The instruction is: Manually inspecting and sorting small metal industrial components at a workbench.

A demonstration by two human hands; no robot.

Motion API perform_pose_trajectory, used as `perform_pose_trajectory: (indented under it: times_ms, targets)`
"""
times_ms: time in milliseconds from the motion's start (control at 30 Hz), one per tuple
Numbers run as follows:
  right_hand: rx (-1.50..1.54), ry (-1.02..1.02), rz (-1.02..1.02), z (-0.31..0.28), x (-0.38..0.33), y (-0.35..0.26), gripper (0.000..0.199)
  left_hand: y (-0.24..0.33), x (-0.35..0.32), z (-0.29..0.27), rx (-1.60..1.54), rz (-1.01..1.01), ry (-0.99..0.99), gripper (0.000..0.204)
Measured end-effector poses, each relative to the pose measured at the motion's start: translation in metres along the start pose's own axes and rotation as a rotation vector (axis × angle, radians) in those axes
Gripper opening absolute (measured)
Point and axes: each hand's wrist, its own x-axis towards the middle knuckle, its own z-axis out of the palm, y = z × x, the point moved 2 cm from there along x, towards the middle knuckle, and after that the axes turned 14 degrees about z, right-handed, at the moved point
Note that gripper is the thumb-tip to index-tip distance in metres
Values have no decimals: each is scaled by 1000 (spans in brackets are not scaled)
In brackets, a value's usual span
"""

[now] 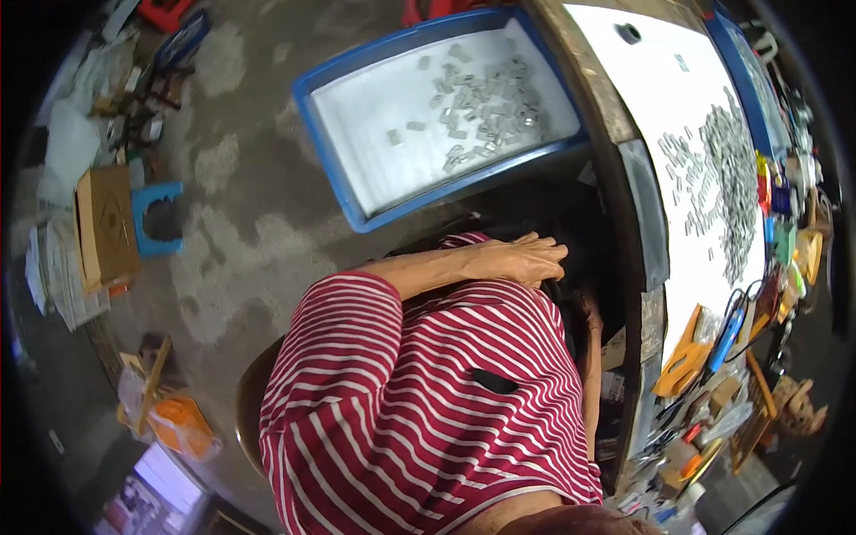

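Note:
My left forearm reaches across in front of my striped shirt, and my left hand (522,259) lies palm down with its fingers stretched out over my dark lap, holding nothing that I can see. Close to the bench edge, my right hand (589,309) is low and in shadow; its fingers are mostly hidden. Beyond my hands, a blue tray (332,183) with a white lining carries many small flat metal pieces (490,102), mostly toward its right side. To the right, a heap of small metal pieces (733,178) is spread over a white sheet (664,94) on the bench.
The wooden bench edge (615,111) runs close along my right side. A small dark cylinder (629,33) stands on the sheet. Blue-handled and orange-handled tools (729,328) and clutter lie at the bench's near end. A blue stool (156,218) and cardboard box (105,230) stand left.

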Motion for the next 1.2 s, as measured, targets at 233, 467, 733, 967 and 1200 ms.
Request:
perform_pose_trajectory:
  times_ms: [233, 467, 733, 967, 1200]
  targets:
    - [153, 404, -239, -44, -92, -75, 44, -5, 8, -7, -14, -120, -41, 35]
    - [531, 198, -224, -111, -194, -130, 32, 8, 54, -37, 3, -47, -136, 42]
    - [956, 499, -450, -144, -299, -109, 21, 60, 164, -71, -380, 101, -140, 28]
    - [1477, 544, -341, -163, -328, -57, 18, 42, 220, -68, -122, 216, 195, 15]
    - [1535, 821, -70, -179, -330, 7, 17, 18, 223, -48, -229, 31, 209, 12]
